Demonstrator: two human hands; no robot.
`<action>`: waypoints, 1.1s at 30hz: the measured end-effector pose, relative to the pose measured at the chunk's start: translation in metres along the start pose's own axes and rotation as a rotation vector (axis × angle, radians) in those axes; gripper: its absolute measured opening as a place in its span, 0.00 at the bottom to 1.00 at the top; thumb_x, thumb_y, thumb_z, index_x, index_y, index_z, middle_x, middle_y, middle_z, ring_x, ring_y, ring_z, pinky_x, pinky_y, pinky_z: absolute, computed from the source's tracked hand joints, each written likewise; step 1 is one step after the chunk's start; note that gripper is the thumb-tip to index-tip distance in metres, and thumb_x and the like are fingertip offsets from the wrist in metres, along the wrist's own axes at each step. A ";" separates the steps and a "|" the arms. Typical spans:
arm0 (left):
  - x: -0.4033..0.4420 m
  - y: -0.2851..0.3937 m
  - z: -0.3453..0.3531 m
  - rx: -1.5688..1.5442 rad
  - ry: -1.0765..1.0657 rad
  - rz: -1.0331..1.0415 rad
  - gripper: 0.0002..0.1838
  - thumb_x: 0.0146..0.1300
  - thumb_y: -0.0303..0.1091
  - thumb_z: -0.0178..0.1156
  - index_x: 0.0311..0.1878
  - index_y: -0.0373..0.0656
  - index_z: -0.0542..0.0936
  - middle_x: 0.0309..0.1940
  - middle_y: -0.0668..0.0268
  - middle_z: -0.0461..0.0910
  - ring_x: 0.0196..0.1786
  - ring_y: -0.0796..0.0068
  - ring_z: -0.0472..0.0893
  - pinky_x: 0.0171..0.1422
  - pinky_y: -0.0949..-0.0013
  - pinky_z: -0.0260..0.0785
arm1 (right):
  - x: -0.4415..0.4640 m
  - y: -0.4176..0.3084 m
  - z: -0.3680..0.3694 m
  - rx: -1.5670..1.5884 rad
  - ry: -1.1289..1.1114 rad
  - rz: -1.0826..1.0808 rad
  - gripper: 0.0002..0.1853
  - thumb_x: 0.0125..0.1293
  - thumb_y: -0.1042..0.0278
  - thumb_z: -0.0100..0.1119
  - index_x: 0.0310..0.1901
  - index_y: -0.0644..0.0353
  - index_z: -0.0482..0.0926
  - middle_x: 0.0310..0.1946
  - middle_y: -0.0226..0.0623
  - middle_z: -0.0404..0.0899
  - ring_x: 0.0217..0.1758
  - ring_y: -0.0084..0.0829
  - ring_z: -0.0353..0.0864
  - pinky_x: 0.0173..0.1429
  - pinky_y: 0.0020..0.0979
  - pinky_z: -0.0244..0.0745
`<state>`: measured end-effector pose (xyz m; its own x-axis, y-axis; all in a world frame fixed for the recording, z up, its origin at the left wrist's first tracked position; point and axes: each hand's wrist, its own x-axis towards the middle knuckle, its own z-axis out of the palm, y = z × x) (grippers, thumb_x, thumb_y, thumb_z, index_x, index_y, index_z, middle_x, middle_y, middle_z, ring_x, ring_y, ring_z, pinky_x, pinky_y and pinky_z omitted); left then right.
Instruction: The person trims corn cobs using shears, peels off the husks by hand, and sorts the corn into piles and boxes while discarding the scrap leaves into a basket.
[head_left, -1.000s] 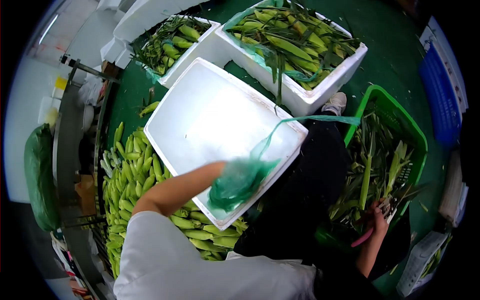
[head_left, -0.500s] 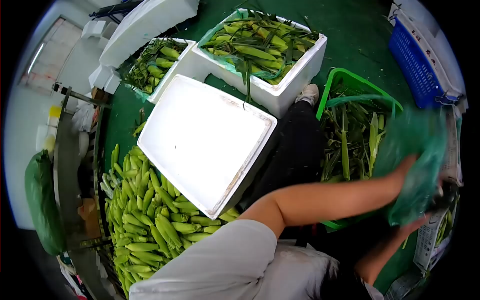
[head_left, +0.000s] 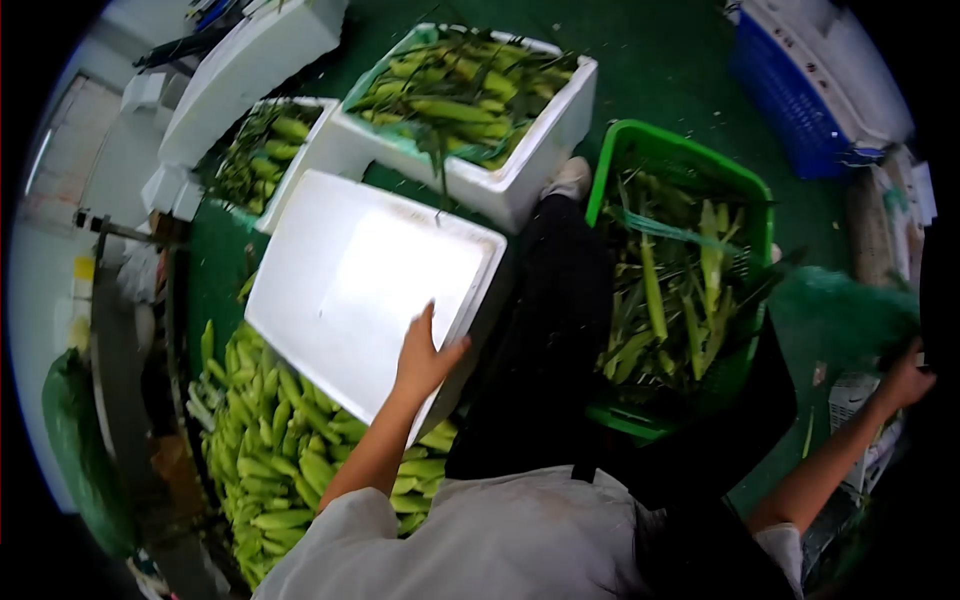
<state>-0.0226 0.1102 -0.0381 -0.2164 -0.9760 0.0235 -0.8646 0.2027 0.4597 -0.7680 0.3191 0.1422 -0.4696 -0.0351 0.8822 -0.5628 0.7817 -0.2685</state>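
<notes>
My left hand is over the near right rim of a white foam box, with its thumb and index finger spread and nothing in it. Whether it touches the rim I cannot tell. Out at the far right, my right hand has its fingers closed on a green plastic bag, which is smeared by motion. Between my right arm and my leg stands a bright green basket holding corn husks and leaves. Husked-down green corn ears lie heaped under and beside the foam box.
Two more foam boxes hold leafy corn: a large one ahead and a smaller one to its left. A blue crate is at the upper right. A metal rack and a long green bundle line the left side.
My left hand has let go of the green bag and swung left to the foam box. My right hand has carried the bag outward to the right. The view has shifted slightly.
</notes>
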 end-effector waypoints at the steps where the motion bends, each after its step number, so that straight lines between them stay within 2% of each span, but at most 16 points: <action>1: -0.013 -0.012 0.023 0.089 -0.053 -0.056 0.40 0.57 0.49 0.68 0.67 0.36 0.67 0.52 0.46 0.78 0.56 0.48 0.78 0.59 0.54 0.72 | 0.029 -0.002 -0.013 -0.010 0.067 -0.012 0.32 0.60 0.47 0.66 0.58 0.63 0.75 0.51 0.47 0.81 0.55 0.43 0.81 0.57 0.40 0.74; 4: -0.024 -0.023 0.037 0.120 -0.294 -0.339 0.29 0.51 0.45 0.71 0.56 0.45 0.76 0.43 0.50 0.83 0.48 0.48 0.82 0.51 0.51 0.74 | 0.088 -0.032 -0.068 0.062 0.193 -0.086 0.29 0.60 0.50 0.65 0.57 0.63 0.75 0.49 0.49 0.81 0.53 0.44 0.81 0.56 0.42 0.74; 6: -0.030 -0.025 0.036 0.102 -0.173 -0.330 0.23 0.49 0.43 0.70 0.48 0.45 0.78 0.37 0.52 0.84 0.44 0.49 0.83 0.48 0.50 0.75 | 0.104 -0.069 -0.097 0.168 0.196 -0.137 0.28 0.61 0.51 0.64 0.56 0.64 0.75 0.48 0.50 0.81 0.52 0.44 0.81 0.55 0.42 0.74; 11: -0.060 -0.038 -0.041 -0.092 0.166 -0.159 0.29 0.49 0.42 0.71 0.53 0.39 0.80 0.42 0.48 0.84 0.46 0.45 0.82 0.53 0.53 0.74 | 0.071 -0.214 -0.139 0.525 -0.105 -0.176 0.24 0.61 0.56 0.62 0.53 0.65 0.75 0.44 0.53 0.80 0.49 0.46 0.81 0.53 0.45 0.74; 12: -0.068 -0.011 -0.080 -0.233 0.152 -0.163 0.25 0.49 0.38 0.71 0.51 0.37 0.80 0.41 0.47 0.84 0.43 0.46 0.83 0.51 0.55 0.75 | 0.048 -0.244 -0.138 0.579 -0.227 -0.153 0.23 0.61 0.56 0.61 0.52 0.65 0.75 0.44 0.54 0.80 0.49 0.46 0.81 0.52 0.45 0.74; 14: -0.088 0.038 -0.144 -0.515 0.273 -0.119 0.20 0.51 0.27 0.68 0.48 0.32 0.79 0.37 0.51 0.85 0.41 0.58 0.85 0.49 0.62 0.75 | -0.002 -0.272 -0.136 0.617 -0.492 -0.098 0.22 0.62 0.58 0.60 0.51 0.65 0.75 0.42 0.55 0.79 0.48 0.47 0.81 0.52 0.46 0.74; 16: -0.101 0.060 -0.176 -0.439 0.314 -0.058 0.21 0.49 0.25 0.68 0.49 0.32 0.79 0.36 0.52 0.85 0.41 0.60 0.86 0.47 0.62 0.75 | -0.082 -0.275 -0.111 0.614 -0.917 -0.082 0.20 0.62 0.60 0.59 0.50 0.65 0.75 0.41 0.56 0.79 0.47 0.47 0.81 0.51 0.47 0.74; 17: -0.104 0.071 -0.189 -0.419 0.288 -0.068 0.19 0.52 0.22 0.65 0.48 0.29 0.77 0.36 0.55 0.83 0.40 0.68 0.81 0.50 0.67 0.72 | -0.126 -0.258 -0.084 0.646 -1.145 -0.165 0.22 0.55 0.58 0.65 0.46 0.65 0.77 0.38 0.51 0.80 0.44 0.43 0.81 0.48 0.44 0.75; 18: -0.100 0.085 -0.203 -0.390 0.277 -0.025 0.19 0.51 0.22 0.66 0.48 0.29 0.77 0.35 0.55 0.83 0.39 0.69 0.81 0.49 0.67 0.72 | -0.149 -0.246 -0.068 0.679 -1.539 -0.126 0.23 0.49 0.59 0.68 0.44 0.64 0.77 0.36 0.48 0.81 0.39 0.43 0.81 0.47 0.44 0.75; 20: -0.085 0.103 -0.227 -0.282 0.278 0.070 0.19 0.49 0.22 0.66 0.47 0.29 0.78 0.34 0.54 0.83 0.38 0.69 0.82 0.47 0.67 0.73 | -0.199 -0.213 -0.026 0.644 -1.869 0.034 0.25 0.48 0.59 0.69 0.46 0.65 0.77 0.37 0.46 0.81 0.42 0.38 0.80 0.50 0.38 0.74; 22: -0.055 0.116 -0.248 -0.170 0.255 0.165 0.21 0.48 0.25 0.69 0.48 0.33 0.79 0.35 0.53 0.84 0.38 0.61 0.84 0.46 0.65 0.74 | -0.168 -0.207 -0.063 0.874 -1.819 0.140 0.23 0.49 0.59 0.69 0.43 0.64 0.76 0.41 0.45 0.80 0.43 0.40 0.79 0.48 0.40 0.74; 24: -0.015 0.135 -0.264 0.033 0.242 0.286 0.23 0.46 0.27 0.71 0.49 0.39 0.81 0.35 0.53 0.84 0.37 0.53 0.84 0.44 0.63 0.75 | -0.120 -0.202 -0.090 0.676 -1.510 -0.375 0.23 0.51 0.61 0.68 0.46 0.63 0.74 0.44 0.44 0.80 0.46 0.43 0.79 0.51 0.41 0.73; 27: 0.058 0.176 -0.268 0.162 0.223 0.490 0.23 0.45 0.27 0.71 0.48 0.43 0.82 0.39 0.57 0.84 0.39 0.53 0.84 0.44 0.62 0.76 | -0.082 -0.202 -0.117 0.719 -1.093 -0.310 0.23 0.52 0.63 0.68 0.48 0.60 0.73 0.42 0.44 0.79 0.47 0.44 0.79 0.52 0.42 0.74; 30: 0.133 0.244 -0.254 0.219 0.177 0.690 0.24 0.45 0.27 0.71 0.50 0.46 0.81 0.42 0.59 0.85 0.43 0.54 0.83 0.48 0.61 0.76 | -0.056 -0.200 -0.129 1.038 -1.221 0.142 0.24 0.53 0.64 0.68 0.50 0.60 0.72 0.41 0.44 0.79 0.48 0.44 0.79 0.53 0.43 0.74; 32: 0.188 0.299 -0.234 0.219 0.155 0.843 0.24 0.47 0.29 0.71 0.52 0.46 0.81 0.43 0.57 0.84 0.44 0.52 0.83 0.49 0.59 0.76 | -0.040 -0.200 -0.131 1.114 -1.198 0.147 0.26 0.53 0.63 0.68 0.52 0.61 0.70 0.41 0.45 0.78 0.48 0.47 0.79 0.53 0.44 0.74; 33: 0.221 0.331 -0.220 0.237 0.127 0.885 0.24 0.49 0.31 0.71 0.52 0.46 0.80 0.43 0.56 0.84 0.45 0.51 0.83 0.49 0.59 0.76 | -0.046 -0.196 -0.118 1.071 -1.120 0.021 0.29 0.54 0.63 0.68 0.56 0.63 0.69 0.44 0.47 0.77 0.49 0.50 0.78 0.54 0.44 0.73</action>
<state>-0.2567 -0.0562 0.3146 -0.8034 -0.4558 0.3831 -0.4806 0.8762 0.0345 -0.5555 0.2406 0.1995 -0.4598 -0.8443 0.2752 -0.5270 0.0100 -0.8498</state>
